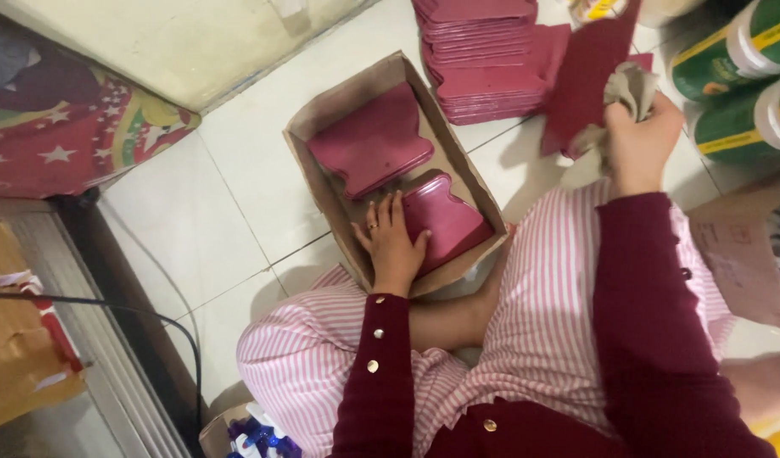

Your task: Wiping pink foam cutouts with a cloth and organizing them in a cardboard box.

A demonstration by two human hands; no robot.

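Box (318,119) holds two maroon stacks (369,140); left hand (391,242) touching one.

White tiled floor (237,170): cardboard tray (318,119), stacked maroon cutouts (483,59), green canisters (746,76).

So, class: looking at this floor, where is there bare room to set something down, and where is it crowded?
Bare white tiles lie between the patterned cloth and the cardboard box. It is crowded inside the box, with maroon cutouts under the left hand, and around the right hand, beside the maroon stack and green containers.
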